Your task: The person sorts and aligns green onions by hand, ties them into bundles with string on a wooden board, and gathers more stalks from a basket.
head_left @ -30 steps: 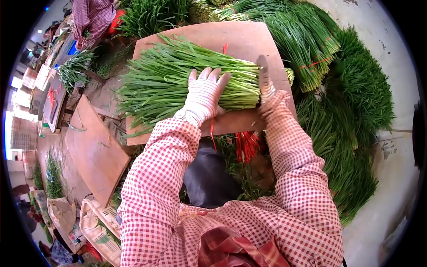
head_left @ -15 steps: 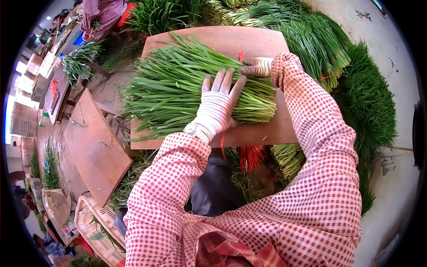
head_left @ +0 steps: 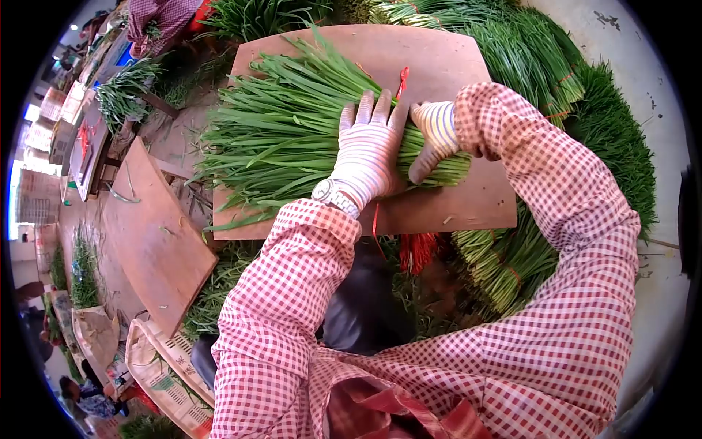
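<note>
A thick bundle of green leafy stalks, which look like garlic chives (head_left: pixel 292 139), lies across a brown board (head_left: pixel 453 58), stem ends to the right. My left hand (head_left: pixel 369 150), in a striped glove with grey fingertips, rests flat on top of the bundle, fingers stretched out and slightly apart. At the stem end, my right hand (head_left: pixel 436 132), gloved alike, grips the chives from above, thumb on the near side. A red tie (head_left: pixel 404 79) sticks out beyond the bundle's far side, and a red strand (head_left: pixel 376 225) hangs over the board's near edge; the part between is hidden.
Tied bundles of chives (head_left: pixel 512 62) are piled behind and to the right. More bundles (head_left: pixel 504 271) and red ties (head_left: pixel 418 252) lie below the board. A second board (head_left: pixel 157 234) and a crate (head_left: pixel 164 366) stand left. Another person's checked sleeve (head_left: pixel 157 25) shows at the upper left.
My right hand has moved from the far edge of the bundle onto its stem end, thumb now toward me. My left hand stays flat on the chives. The view has shifted slightly.
</note>
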`<action>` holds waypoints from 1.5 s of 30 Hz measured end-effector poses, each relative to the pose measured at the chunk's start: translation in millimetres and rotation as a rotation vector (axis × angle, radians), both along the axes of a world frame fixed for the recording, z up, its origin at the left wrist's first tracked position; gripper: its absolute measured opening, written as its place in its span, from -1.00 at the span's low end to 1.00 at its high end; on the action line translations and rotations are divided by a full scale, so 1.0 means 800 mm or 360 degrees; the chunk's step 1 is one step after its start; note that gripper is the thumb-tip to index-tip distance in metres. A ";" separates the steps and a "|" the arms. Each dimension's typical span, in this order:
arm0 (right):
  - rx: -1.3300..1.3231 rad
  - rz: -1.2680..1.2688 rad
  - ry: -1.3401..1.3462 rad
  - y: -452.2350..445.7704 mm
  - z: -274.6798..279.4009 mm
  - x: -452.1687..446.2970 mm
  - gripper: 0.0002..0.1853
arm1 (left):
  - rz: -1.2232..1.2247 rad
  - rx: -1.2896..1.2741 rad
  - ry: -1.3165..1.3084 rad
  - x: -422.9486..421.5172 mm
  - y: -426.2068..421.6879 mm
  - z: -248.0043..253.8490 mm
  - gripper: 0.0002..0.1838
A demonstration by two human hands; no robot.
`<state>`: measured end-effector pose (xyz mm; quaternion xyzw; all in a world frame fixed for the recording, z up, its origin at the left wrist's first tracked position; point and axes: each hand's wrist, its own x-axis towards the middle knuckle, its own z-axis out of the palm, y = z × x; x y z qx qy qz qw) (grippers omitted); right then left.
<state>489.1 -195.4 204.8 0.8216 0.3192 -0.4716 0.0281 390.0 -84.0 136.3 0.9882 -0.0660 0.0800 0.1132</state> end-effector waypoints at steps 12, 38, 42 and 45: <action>0.0422 -0.0178 -0.0439 -0.026 -0.035 -0.003 0.25 | -0.0379 0.0379 0.0422 0.028 0.022 0.061 0.23; 0.0454 -0.0095 -0.0470 -0.028 -0.042 -0.001 0.29 | -0.0546 0.0189 0.0865 0.081 0.052 0.035 0.36; 0.0448 -0.0058 -0.0494 -0.029 -0.039 0.002 0.26 | -0.0599 0.0096 0.0818 0.090 0.052 0.032 0.32; 0.0501 -0.0062 -0.0463 -0.033 -0.037 0.001 0.23 | -0.0534 0.0020 0.0997 0.082 0.043 0.051 0.15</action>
